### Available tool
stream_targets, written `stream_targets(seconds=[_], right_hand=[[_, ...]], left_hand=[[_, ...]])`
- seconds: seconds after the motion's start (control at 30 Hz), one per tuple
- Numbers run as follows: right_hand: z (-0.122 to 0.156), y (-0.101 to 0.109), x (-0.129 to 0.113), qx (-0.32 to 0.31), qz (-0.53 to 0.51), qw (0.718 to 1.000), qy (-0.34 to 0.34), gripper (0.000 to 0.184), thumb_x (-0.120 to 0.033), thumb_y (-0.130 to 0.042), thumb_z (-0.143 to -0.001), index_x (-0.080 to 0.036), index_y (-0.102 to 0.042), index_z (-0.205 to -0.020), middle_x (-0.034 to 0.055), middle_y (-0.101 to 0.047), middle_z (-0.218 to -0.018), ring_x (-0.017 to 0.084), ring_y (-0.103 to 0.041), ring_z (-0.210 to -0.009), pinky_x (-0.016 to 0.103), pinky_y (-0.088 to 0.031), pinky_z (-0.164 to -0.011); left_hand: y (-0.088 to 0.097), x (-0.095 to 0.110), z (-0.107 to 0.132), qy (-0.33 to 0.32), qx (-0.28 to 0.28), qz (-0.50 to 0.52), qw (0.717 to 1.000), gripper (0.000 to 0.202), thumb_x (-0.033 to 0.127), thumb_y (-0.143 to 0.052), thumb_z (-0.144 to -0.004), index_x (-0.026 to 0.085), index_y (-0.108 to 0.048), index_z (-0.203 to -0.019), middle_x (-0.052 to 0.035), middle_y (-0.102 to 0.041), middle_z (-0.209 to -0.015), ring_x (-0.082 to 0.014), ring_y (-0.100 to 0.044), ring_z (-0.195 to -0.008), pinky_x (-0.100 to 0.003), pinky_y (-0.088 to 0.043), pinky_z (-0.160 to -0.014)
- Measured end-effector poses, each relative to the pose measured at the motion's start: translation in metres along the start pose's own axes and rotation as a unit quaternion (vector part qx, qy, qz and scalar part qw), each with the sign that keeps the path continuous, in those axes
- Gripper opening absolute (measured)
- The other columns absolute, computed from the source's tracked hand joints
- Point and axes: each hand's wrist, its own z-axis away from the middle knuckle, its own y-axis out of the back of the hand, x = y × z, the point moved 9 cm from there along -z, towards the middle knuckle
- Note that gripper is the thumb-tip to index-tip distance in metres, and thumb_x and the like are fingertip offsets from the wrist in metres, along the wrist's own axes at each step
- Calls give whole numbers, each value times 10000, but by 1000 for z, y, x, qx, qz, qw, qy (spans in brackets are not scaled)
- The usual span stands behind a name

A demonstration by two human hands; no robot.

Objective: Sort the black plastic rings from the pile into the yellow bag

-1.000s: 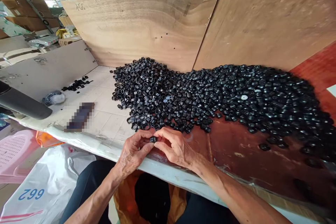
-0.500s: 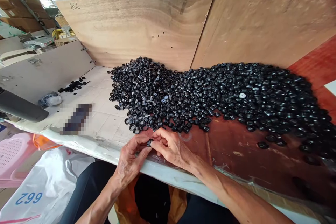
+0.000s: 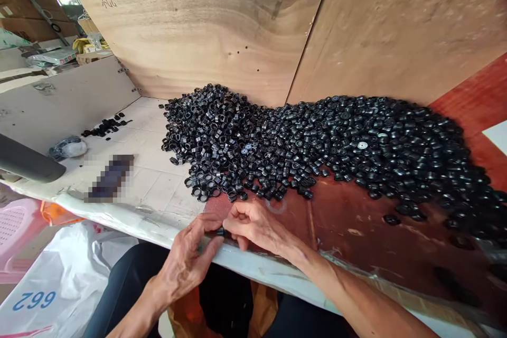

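Observation:
My left hand [image 3: 186,256] and my right hand [image 3: 257,227] meet at the near edge of the table. Between their fingertips is a small black ring [image 3: 219,231], mostly hidden by my fingers. Just beyond them lies a large heap of similar black rings and caps [image 3: 317,153], spread over white tile and a red-brown board [image 3: 356,222]. A few pieces have a pale centre. The closest rings lie a short way past my right fingers. Neither hand touches the heap.
Plywood boards [image 3: 190,37] stand behind the heap as a wall. To the left lie a small group of black pieces [image 3: 105,127], a clear bag [image 3: 67,148], a pixelated dark object [image 3: 111,178] and a dark bar [image 3: 24,158]. A white sack [image 3: 51,285] sits below the edge.
My hands have moved lower, toward the table edge, with the small black ring still between them. The whole scene has shifted slightly left and up in view.

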Motion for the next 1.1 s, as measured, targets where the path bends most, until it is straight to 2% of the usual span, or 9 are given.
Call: stream_targets(seconds=[0.1, 0.2, 0.3, 0.37, 0.43, 0.6, 0.77, 0.97, 1.1], right_hand=[[0, 33, -7, 152, 144, 976, 62, 257, -305, -657, -920, -208, -568, -699, -33, -590, -606, 129, -535, -571, 250, -354, -581], [0, 53, -1, 252, 219, 938, 93, 83, -201, -675, -879, -213, -601, -845, -53, -551, -636, 133, -516, -576, 254, -374, -610], [-6, 53, 7, 255, 271, 921, 119, 230, -133, -681, -855, -210, -617, -1063, -38, -590, -721, 157, -569, -634, 268, -438, -667], [-7, 49, 7, 246, 304, 910, 139, 223, -115, -666, -873, -210, -622, -1070, 6, -637, -826, 177, -610, -707, 284, -469, -706], [-8, 46, 7, 236, 332, 902, 141, 169, -105, -650, -894, -211, -628, -1024, 41, -657, -909, 188, -625, -749, 293, -483, -720], [-6, 37, 0, 201, 357, 900, 150, 154, -93, -682, -876, -207, -616, -955, 74, -661, -1020, 219, -658, -869, 303, -504, -744], [-2, 40, -4, 195, 244, 937, 156, 163, -99, -681, -889, -205, -633, -1002, 16, -677, -849, 180, -659, -715, 291, -519, -699], [6, 31, -30, 150, 165, 931, 290, 231, -79, -624, -937, -206, -745, -1086, 80, -724, -1092, 202, -711, -977, 322, -581, -900], [6, 28, -29, 144, 160, 933, 288, 315, -68, -584, -946, -229, -726, -1177, 79, -730, -1129, 206, -711, -1009, 337, -589, -920]], left_hand=[[-1, 12, -4, 20, -147, 8, 989, 139, 150, -640, -907, 217, -649, -1030, -47, -716, -965, -199, -705, -890, -311, -570, -777], [-10, 15, -14, 36, -231, -3, 972, 104, 273, -727, -891, 208, -661, -842, -18, -683, -828, -189, -666, -792, -301, -514, -714], [-13, -14, -35, 119, -131, -27, 984, 202, 333, -639, -982, 207, -646, -824, 6, -650, -739, -154, -616, -659, -286, -494, -656], [-17, -30, -47, 120, -34, -51, 991, 93, 265, -653, -952, 222, -676, -1032, 10, -676, -801, -166, -649, -717, -294, -528, -714], [-28, -43, -55, 107, 10, -66, 992, 300, 247, -705, -910, 220, -653, -1205, 12, -681, -826, -174, -658, -724, -303, -540, -718], [-34, -55, -61, 105, 45, -84, 990, 200, 198, -716, -900, 222, -683, -1096, 19, -633, -825, -147, -629, -670, -278, -535, -668], [-25, -44, -54, 104, 53, -45, 992, 212, 118, -695, -873, 223, -668, -1055, -12, -650, -1000, -133, -649, -733, -261, -564, -680], [-18, -32, -44, 83, 68, 3, 994, 235, 97, -626, -903, 220, -720, -1079, -35, -673, -1027, -140, -695, -827, -251, -592, -711], [-18, -37, -40, 113, 68, 50, 990, 266, 155, -671, -902, 231, -721, -1152, -37, -705, -1034, -137, -701, -797, -261, -603, -709]])
